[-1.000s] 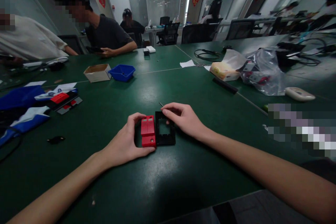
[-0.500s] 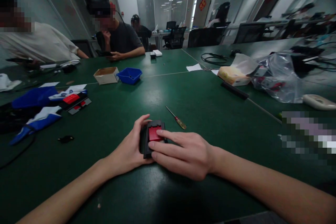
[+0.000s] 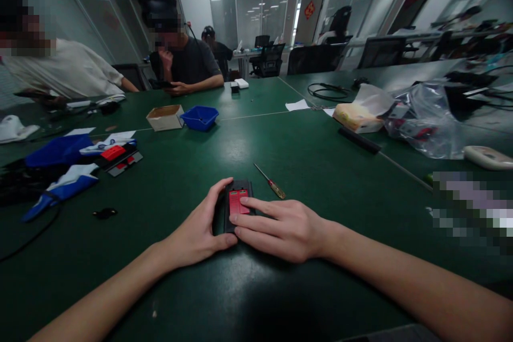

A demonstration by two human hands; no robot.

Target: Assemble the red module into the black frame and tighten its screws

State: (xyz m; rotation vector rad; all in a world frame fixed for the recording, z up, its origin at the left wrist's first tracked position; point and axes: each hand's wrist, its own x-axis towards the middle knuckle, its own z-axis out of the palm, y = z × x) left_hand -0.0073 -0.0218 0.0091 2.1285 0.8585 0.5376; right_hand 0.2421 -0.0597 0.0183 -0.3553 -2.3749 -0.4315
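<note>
A small black device (image 3: 237,184) with a red panel (image 3: 236,204) on its face is between my hands, low over the table. Two small greenish slots show at the panel's top edge. My left hand (image 3: 206,222) is closed round the device's left side, its fingers at the far end and its thumb at the near corner. From the right, my right hand (image 3: 282,227) is on the device, its fingertips pressed on the red panel; its thumb is hidden. A screwdriver (image 3: 272,183) with a clear yellowish handle lies just beyond my right hand.
On the green table's left side are a small black piece (image 3: 105,213), a black, red and grey part (image 3: 120,157) and blue-white wrappers (image 3: 66,184). Beyond stand a cardboard box (image 3: 165,119) and a blue tray (image 3: 200,117). Plastic bags (image 3: 427,123) lie right; two people sit far left.
The device has turned and tilted in my hands, so its red panel shows more fully, with the slots now visible. My left thumb has come up onto its near end. The view has shifted slightly.
</note>
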